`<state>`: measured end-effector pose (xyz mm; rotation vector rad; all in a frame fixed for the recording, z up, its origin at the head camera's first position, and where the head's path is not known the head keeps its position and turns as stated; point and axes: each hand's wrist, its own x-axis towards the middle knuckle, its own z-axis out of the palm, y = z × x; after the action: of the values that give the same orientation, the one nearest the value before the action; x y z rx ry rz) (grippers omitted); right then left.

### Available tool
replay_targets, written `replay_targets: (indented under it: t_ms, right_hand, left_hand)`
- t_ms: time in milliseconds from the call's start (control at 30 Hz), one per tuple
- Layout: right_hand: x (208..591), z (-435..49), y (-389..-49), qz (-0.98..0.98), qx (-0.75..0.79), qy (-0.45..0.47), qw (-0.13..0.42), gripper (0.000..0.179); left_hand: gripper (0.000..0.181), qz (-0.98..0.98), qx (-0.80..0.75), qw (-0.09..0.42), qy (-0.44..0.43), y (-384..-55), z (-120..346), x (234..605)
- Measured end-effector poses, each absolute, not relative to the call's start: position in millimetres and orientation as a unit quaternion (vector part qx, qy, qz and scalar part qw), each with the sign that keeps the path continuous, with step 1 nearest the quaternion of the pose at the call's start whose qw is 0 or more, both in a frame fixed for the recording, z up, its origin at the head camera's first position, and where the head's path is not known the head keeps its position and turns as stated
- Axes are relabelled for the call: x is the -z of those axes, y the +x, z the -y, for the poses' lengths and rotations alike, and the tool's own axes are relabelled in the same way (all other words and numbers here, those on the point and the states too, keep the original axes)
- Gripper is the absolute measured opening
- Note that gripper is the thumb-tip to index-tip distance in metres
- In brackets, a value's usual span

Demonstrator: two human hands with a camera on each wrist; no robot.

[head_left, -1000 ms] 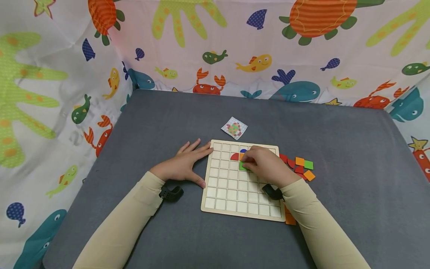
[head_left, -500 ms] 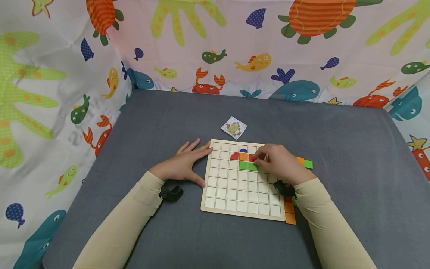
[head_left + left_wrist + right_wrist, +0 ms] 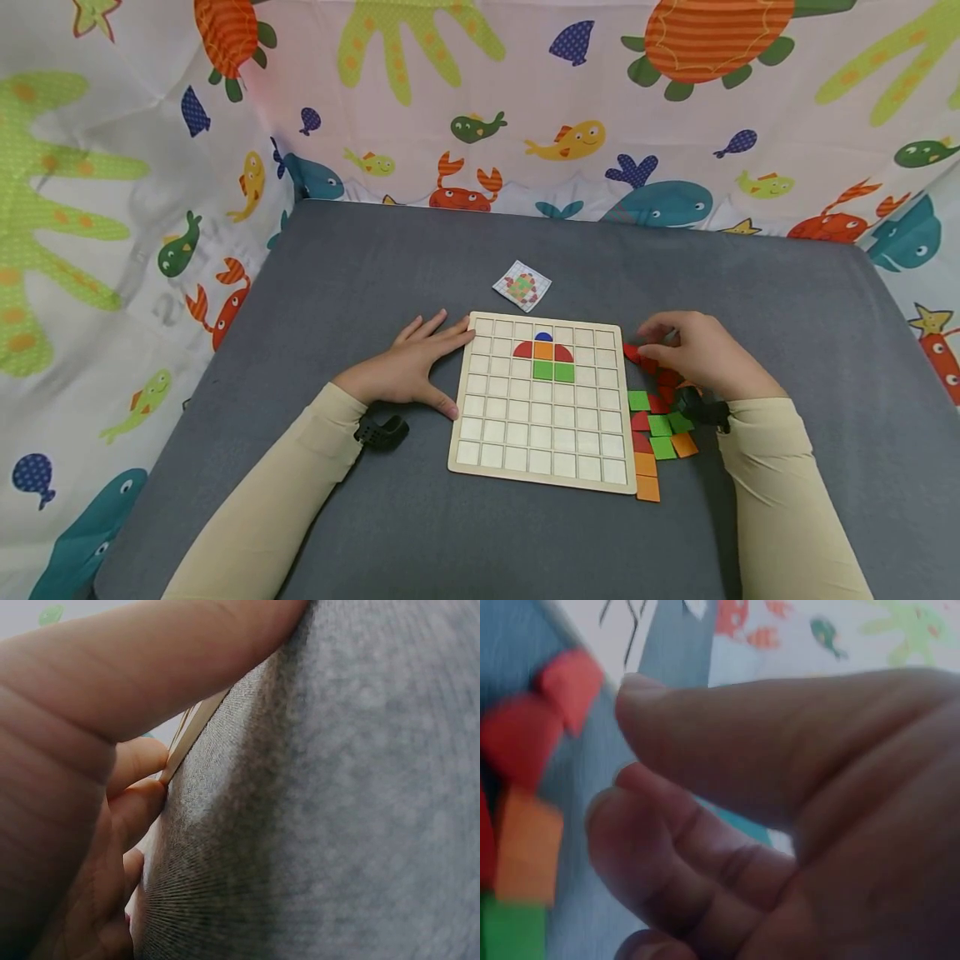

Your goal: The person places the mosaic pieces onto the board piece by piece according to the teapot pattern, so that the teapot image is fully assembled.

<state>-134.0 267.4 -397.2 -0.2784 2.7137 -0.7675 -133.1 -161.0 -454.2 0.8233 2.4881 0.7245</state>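
Observation:
In the head view, my left hand (image 3: 405, 367) lies spread at the left edge of a wooden grid board (image 3: 517, 433), thumb and fingertips touching its rim. On the board sit a blue half-round tile (image 3: 543, 337), an orange square tile (image 3: 543, 351) between two red quarter-round tiles (image 3: 522, 350), and two green square tiles (image 3: 553, 370) below. My right hand (image 3: 701, 354) hovers beyond the board's right edge over loose red tiles (image 3: 525, 739). The right wrist view shows its thumb and loosely bent fingers apart, with nothing between them.
Along the board's right side lie several more loose tiles, among them green squares (image 3: 662, 448) and orange squares (image 3: 647, 488). A small pattern card (image 3: 522, 286) rests behind the board on the grey table (image 3: 375, 250). A printed sea-animal cloth (image 3: 420, 117) surrounds the table.
My right hand has moved right, off the board to the loose tiles. A red quarter-round and a second green square now show on the board. My left hand has stayed put.

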Motion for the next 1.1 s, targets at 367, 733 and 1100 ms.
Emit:
replay_targets:
  t_ms: [367,733,1100]
  right_hand:
    - [410,-317,-142,-0.949,0.256,-0.048,0.179,0.038]
    - [412,-338,-138,-0.936,0.268,-0.044,0.222,0.041]
    - [409,-333,-140,-0.939,0.256,-0.043,0.227,0.035]
  left_hand:
    - [0.124,-0.897,-0.252,0.214,0.294,-134,160,453]
    - [0.126,-0.894,-0.258,0.214,0.297,-131,160,453]
    - [0.126,-0.896,-0.256,0.210,0.294,-132,159,452]
